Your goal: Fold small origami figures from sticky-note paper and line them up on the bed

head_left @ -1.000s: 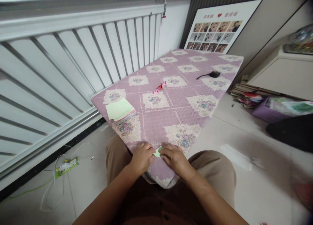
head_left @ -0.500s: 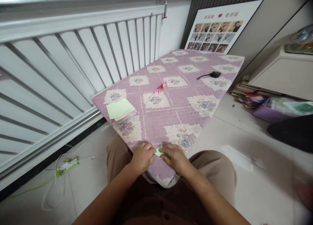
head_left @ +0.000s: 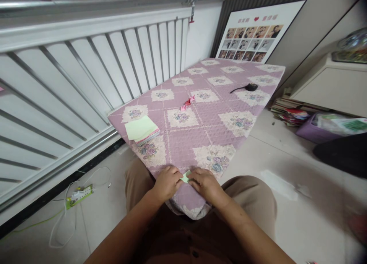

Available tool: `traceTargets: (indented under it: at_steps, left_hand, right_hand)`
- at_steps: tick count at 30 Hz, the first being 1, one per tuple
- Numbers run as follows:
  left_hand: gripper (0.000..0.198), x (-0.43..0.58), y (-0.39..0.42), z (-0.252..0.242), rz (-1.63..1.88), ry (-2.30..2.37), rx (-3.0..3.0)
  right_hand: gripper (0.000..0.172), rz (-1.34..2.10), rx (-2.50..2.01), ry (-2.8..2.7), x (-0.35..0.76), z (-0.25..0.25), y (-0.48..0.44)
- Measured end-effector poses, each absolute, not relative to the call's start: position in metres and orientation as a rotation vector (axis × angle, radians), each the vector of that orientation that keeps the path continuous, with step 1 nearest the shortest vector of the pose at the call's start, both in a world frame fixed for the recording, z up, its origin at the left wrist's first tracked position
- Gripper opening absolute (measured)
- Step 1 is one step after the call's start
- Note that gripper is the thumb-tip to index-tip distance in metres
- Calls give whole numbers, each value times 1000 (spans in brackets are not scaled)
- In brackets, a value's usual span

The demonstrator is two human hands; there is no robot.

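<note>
While the fingers of both hands are bent inward and drawn close together, they have hold of one small piece of green paper (head_left: pixel 186 176) between them. The left hand (head_left: pixel 167 183) grips its left edge; the right hand (head_left: pixel 207 184) grips its right edge, with the thumb on the near side. Only the middle of the piece is exposed (the fingertips cover both ends, so the exact pinch and the creases cannot be told). The paper is at the near, narrow end of the patterned tablecloth (head_left: pixel 210 120), directly in front of the person.

Status of work: the piece in hand is much smaller than the sheets nearby, so it is judged to be folded in part and not yet complete. Farther out, near the centre of the cloth, three small folded pieces (head_left: pixel 187 102), two pink and one red, lie in a short row; these appear finished. To the left, near the cloth's edge, a stack of paper sheets (head_left: pixel 140 128) with a pale green sheet on top lies flat and appears unworked.

At the far right of the cloth lies a black object (head_left: pixel 251 87) with a thin tail. Beyond the left edge stands a white radiator (head_left: pixel 126 65); at the far end, a photo board (head_left: pixel 248 38) leans upright
</note>
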State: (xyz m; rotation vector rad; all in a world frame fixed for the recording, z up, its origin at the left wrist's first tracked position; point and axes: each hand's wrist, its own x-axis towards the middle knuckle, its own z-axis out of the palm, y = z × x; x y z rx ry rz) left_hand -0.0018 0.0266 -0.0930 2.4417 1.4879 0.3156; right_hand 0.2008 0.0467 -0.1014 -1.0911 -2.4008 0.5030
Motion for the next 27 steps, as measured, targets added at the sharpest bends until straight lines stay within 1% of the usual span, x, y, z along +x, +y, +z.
traceTargets:
  at_steps: [5,13,17,20,23,27]
  left_hand:
    - [13,-2,27,-96,354,1491,2425]
    - [12,0,27,-100,390,1510,2436]
    - [16,2,27,-98,331,1525,2526]
    - [19,5,27,-96,265,1550,2593]
    - [21,6,28,-94,240,1557,2631]
    - [22,8,31,-92,233,1580,2638]
  right_hand:
    - [7,351,-1104,-2453,200,-103,45]
    - [19,86,-1108,-2491,201,-111,41]
    - [18,86,-1157,-2470,200,-108,41]
    - [13,117,-1175,-2481,198,-104,41]
    - [10,111,-1180,-2532,194,-98,41]
    - [12,66,-1266,-2599,187,-86,40]
